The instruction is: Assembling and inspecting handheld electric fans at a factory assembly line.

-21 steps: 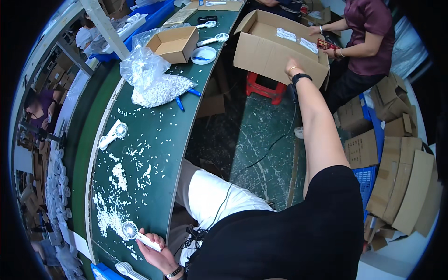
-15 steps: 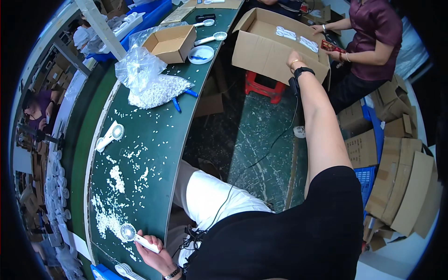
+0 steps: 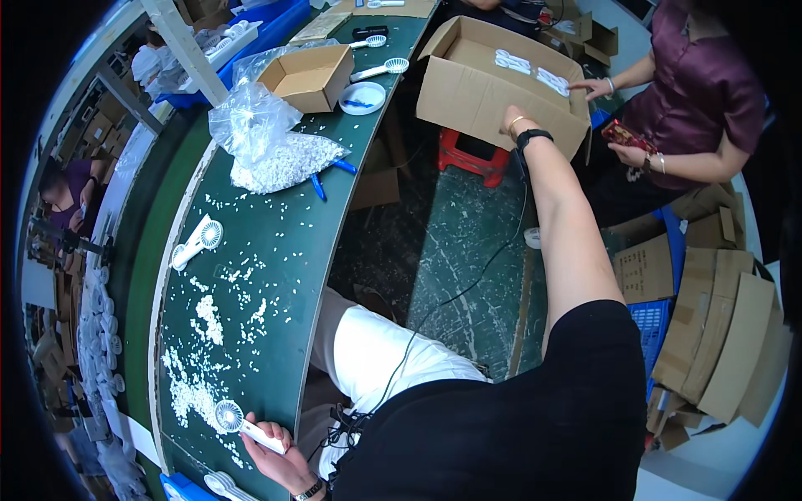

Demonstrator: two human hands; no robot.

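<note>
At far left, white handheld fans (image 3: 104,334) lie in a long row beyond the green-topped counter (image 3: 309,250), where you work in a black short-sleeved top. A white plastic fan with a round, slatted head (image 3: 199,241) lies on the counter's far side, and loose small white pieces (image 3: 192,399) are scattered below it, thickest near your left hand (image 3: 282,464). That hand, with a dark band at the wrist, grasps another white plastic handheld fan (image 3: 253,429) by its handle, keeping it over the counter's near edge with its round head turned up. Higher on the counter sit a clear plastic bag filled with small white pieces (image 3: 284,163), a pair of blue handles (image 3: 319,187) beside it, an open brown cardboard tray (image 3: 307,79) and a round white dish (image 3: 363,98) with something blue inside. Across the gap, above a red plastic stool (image 3: 472,159), your right hand (image 3: 515,119) reaches to the near side of a large open cardboard box (image 3: 459,96); its fingers are hidden, so whether they grip anything cannot be told. White items (image 3: 512,61) lie inside the box. At right, a co-worker in a maroon shirt (image 3: 706,75) touches its far edge, beyond stacked brown cartons (image 3: 706,321).
</note>
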